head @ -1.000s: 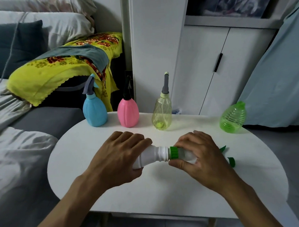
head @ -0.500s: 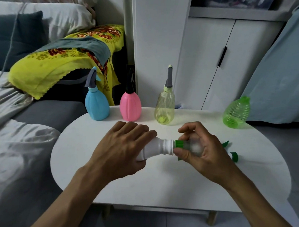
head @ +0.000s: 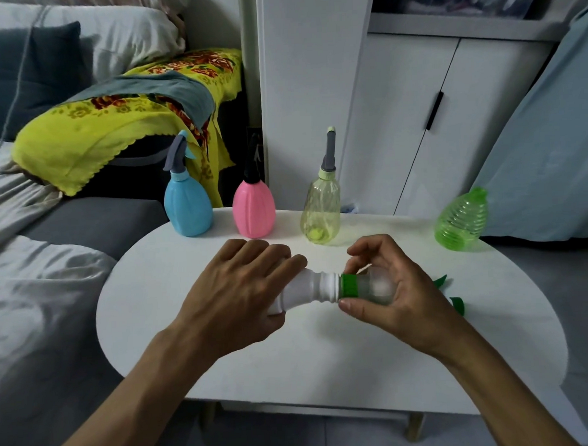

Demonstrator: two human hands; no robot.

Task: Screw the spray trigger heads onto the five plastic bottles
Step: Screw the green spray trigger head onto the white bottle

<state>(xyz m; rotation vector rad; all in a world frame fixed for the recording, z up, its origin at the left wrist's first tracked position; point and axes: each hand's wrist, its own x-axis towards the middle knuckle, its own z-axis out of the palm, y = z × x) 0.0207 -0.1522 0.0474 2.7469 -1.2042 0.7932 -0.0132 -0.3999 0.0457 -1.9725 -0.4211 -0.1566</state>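
Both hands were closed on one white bottle, which lay on its side just above the middle of the white table. The left hand wrapped the body of this bottle, and the right hand pinched the trigger head by its green collar, thumb below and fingers above, at the bottle's neck. I could not tell how far the collar was screwed on. Along the far edge of the table stood three bottles with heads already on them: a blue bottle at the left, a pink bottle beside it, and a clear yellowish bottle near the middle. A green ribbed bottle stood apart at the far right edge, tilted, with no head on it. Behind the right hand some green parts lay on the table, mostly hidden.
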